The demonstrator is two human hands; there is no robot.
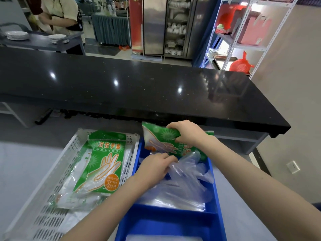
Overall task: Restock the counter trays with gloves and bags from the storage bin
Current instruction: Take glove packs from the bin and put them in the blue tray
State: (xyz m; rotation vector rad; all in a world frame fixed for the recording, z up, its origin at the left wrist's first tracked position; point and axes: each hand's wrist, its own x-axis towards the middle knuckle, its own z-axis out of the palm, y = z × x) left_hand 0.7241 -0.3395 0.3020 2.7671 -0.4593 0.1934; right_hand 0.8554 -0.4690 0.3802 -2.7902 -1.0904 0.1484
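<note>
A blue divided tray stands in front of me, its middle compartment heaped with clear disposable gloves. My right hand grips a green glove packet held over the tray's far end. My left hand pinches the clear gloves coming out of that packet. To the left, a white perforated storage bin holds another green glove packet lying on several clear bags.
A long black counter runs across behind the tray. A person stands at a grey cart with plate stacks at the far left. White metal shelving with red bags is at the far right.
</note>
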